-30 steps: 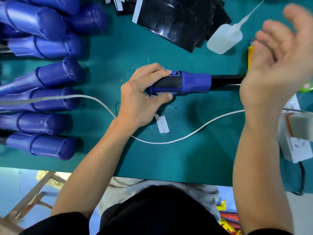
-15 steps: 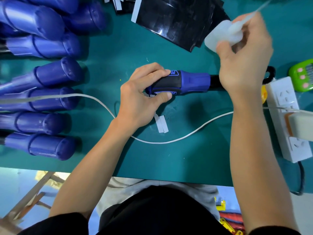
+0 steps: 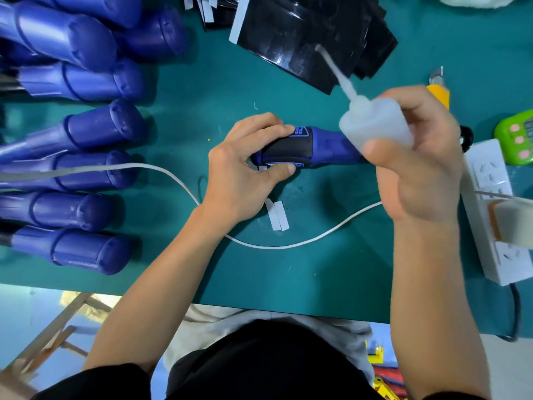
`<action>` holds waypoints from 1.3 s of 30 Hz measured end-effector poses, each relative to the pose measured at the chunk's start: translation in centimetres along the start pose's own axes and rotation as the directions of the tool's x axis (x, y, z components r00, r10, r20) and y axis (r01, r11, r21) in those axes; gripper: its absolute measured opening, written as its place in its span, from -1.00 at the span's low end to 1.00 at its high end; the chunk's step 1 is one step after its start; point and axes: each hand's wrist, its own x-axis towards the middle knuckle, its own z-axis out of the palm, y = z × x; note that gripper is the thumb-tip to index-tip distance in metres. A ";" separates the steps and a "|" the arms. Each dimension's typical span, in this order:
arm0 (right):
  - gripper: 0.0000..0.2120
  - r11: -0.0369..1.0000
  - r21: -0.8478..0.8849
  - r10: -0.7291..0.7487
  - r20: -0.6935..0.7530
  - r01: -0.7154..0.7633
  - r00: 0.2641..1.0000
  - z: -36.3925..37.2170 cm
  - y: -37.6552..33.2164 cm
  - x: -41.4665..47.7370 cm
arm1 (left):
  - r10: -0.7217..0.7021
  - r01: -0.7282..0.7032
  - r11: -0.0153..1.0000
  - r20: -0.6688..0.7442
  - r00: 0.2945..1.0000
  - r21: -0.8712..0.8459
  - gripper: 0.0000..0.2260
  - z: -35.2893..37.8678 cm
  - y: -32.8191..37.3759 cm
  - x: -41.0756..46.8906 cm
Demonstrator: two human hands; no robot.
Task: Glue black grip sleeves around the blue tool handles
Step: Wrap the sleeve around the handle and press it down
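A blue tool handle (image 3: 326, 147) lies across the middle of the green table, with a black grip sleeve (image 3: 288, 150) wrapped round its left part. My left hand (image 3: 245, 171) grips the sleeved end, fingers above and thumb below. My right hand (image 3: 418, 157) holds a translucent glue bottle (image 3: 372, 124) lifted over the handle's right part, its long nozzle pointing up-left. A stack of black sleeve sheets (image 3: 311, 36) lies at the top centre.
Several bare blue handles (image 3: 86, 134) lie in a row at the left. A white cable (image 3: 288, 245) runs across the table. Two white backing strips (image 3: 277, 216) lie below the handle. A white power strip (image 3: 493, 209), green device (image 3: 516, 140) and yellow knife (image 3: 439, 88) sit right.
My right hand came in from the right, took the glue bottle from beside the black sheets and brought it down over the handle. My left hand has kept its hold.
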 end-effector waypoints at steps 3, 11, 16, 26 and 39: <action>-0.66 0.978 0.179 0.092 0.095 -0.108 0.991 -0.8 -0.5 0.0 | -0.038 0.039 0.999 0.011 0.999 -0.017 -0.53 -0.2 0.0 0.2; -0.60 0.825 0.522 0.266 -0.019 -0.218 0.964 -0.4 -0.2 0.6 | -0.050 0.050 0.998 -0.010 0.999 -0.029 -0.52 0.1 0.1 0.7; -0.44 0.611 0.730 0.396 0.051 -0.305 0.917 -0.1 -0.9 0.8 | -0.026 0.026 1.000 -0.004 1.000 -0.010 -0.53 0.0 -0.1 0.8; -0.84 0.903 0.397 0.259 -0.200 -0.164 0.945 2.6 -0.5 -0.1 | -0.036 0.036 0.999 0.039 0.999 -0.019 -0.51 -0.3 -0.1 1.2; -0.83 0.881 -0.380 -0.393 -0.255 0.282 0.884 5.9 1.8 -0.8 | -0.095 0.098 0.995 0.090 0.991 -0.024 -0.54 -0.7 0.1 1.9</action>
